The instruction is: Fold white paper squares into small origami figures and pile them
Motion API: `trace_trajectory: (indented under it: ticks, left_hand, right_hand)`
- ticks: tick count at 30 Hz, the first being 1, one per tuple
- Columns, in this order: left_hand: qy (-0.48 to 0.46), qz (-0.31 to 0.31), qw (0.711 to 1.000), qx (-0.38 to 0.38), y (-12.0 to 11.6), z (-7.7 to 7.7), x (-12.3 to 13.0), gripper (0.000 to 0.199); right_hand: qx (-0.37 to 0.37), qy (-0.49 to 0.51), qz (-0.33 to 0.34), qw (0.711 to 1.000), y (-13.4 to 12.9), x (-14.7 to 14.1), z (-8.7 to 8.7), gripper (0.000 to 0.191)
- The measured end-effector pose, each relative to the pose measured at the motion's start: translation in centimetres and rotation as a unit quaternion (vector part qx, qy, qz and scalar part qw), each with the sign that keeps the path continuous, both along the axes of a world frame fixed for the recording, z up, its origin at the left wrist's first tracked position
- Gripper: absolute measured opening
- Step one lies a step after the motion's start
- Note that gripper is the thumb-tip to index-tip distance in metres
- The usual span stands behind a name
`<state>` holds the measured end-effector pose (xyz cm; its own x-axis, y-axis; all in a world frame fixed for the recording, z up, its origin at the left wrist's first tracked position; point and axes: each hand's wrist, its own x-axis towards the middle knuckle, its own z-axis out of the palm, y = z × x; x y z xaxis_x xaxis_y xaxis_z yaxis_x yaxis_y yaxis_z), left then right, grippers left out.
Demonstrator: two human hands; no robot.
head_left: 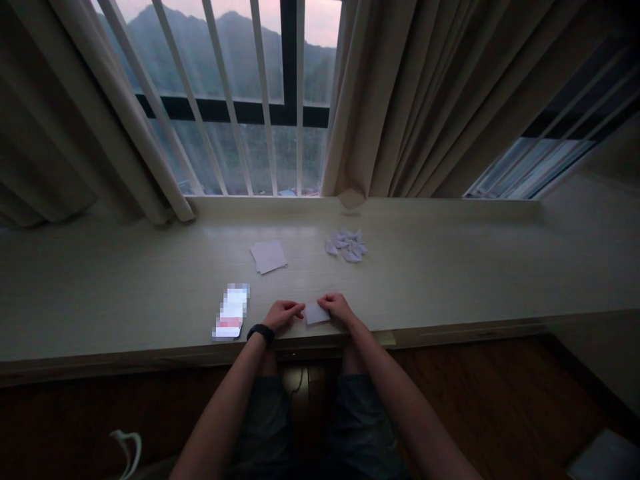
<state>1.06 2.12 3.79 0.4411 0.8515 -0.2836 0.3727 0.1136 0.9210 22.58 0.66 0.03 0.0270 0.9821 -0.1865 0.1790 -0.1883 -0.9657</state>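
We pinch the small paper (316, 314) with our right hand (339, 307). It sits between our hands; our left hand (283, 315) is at its left edge, but we can't tell if it grips.

A smooth pale paper (317, 314) slants between both hands (336, 307).

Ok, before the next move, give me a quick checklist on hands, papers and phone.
1. Right hand holding the small paper: ok, at its right side.
2. Left hand gripping it: cannot tell; fingertips are at its left edge.
3. Flat sheets apart from both hands: ok.
4. Crumpled pieces apart from the flat sheets: ok, to their right.
5. Phone well back from the desk's front edge: not ok, close to it.
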Motion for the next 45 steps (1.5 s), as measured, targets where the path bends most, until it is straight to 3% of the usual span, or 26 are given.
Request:
trace_trajectory:
  ticks: [3,7,13,17,22,31,37,42,45]
  left_hand:
    - [-0.011,-0.03,0.999,0.032,-0.2,0.2,0.6,0.046]
    - [-0.006,-0.023,0.999,0.046,-0.6,0.6,0.5,0.041]
    - [0.013,-0.028,0.999,0.038,-1.5,1.4,0.0,0.04]
    - [-0.008,-0.014,1.0,0.021,-2.1,1.4,0.2,0.044]
    - [-0.098,0.031,0.995,-0.005,-2.3,0.6,0.7,0.048]
    - [-0.19,0.1,0.975,-0.055,-2.6,-0.2,1.2,0.047]
    - [-0.203,0.128,0.969,-0.064,-2.6,-0.3,1.5,0.075]
    - [-0.186,0.155,0.967,-0.076,-2.5,-0.7,1.5,0.048]
    - [-0.195,0.159,0.965,-0.073,-2.5,-1.0,1.5,0.046]
  right_hand:
    - [0.027,-0.016,0.011,0.999,-0.2,-0.4,0.3,0.034]
    - [0.053,0.017,0.04,0.998,-1.0,-0.4,0.9,0.034]
    - [0.009,0.015,0.061,0.998,-2.1,0.3,1.3,0.037]
    - [-0.03,0.08,0.082,0.993,-2.8,0.4,2.1,0.04]
    - [-0.023,0.164,0.039,0.985,-3.3,0.1,2.7,0.041]
    - [-0.021,0.181,-0.026,0.983,-3.4,-1.2,0.9,0.044]
    - [-0.008,0.159,-0.045,0.986,-3.5,-1.4,0.8,0.057]
    - [-0.025,0.146,0.0,0.989,-3.6,-1.3,1.2,0.06]
    - [-0.029,0.142,0.017,0.989,-3.4,-1.3,0.8,0.049]
